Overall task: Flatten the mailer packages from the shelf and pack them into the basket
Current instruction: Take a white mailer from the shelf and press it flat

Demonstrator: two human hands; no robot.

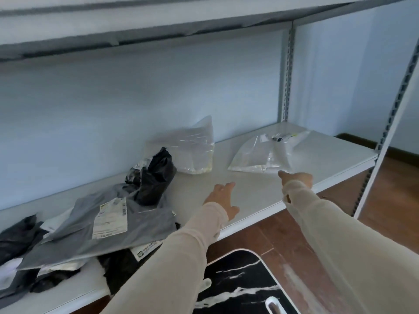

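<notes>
**White shelf (pixel 251 196), pale blue wall (pixel 113 98): pick stage, nothing packed in view**

Reaching with right hand (pixel 297 177) toward clear mailer (pixel 260 155) at 1 o'clock; fingers stretched, tip at its near edge, nothing gripped. At centre, left hand (pixel 223 198) spread above bare shelf board, empty. At 12 o'clock, second clear mailer (pixel 188 150), puffed, near the wall. At 10 o'clock, crumpled black mailer (pixel 156 175); at 8 o'clock, labelled grey mailer (pixel 108 230) atop a loose pile. No basket in frame. Judging by that: every visible mailer on the shelf, flatten-and-pack work nearly all ahead.
</notes>
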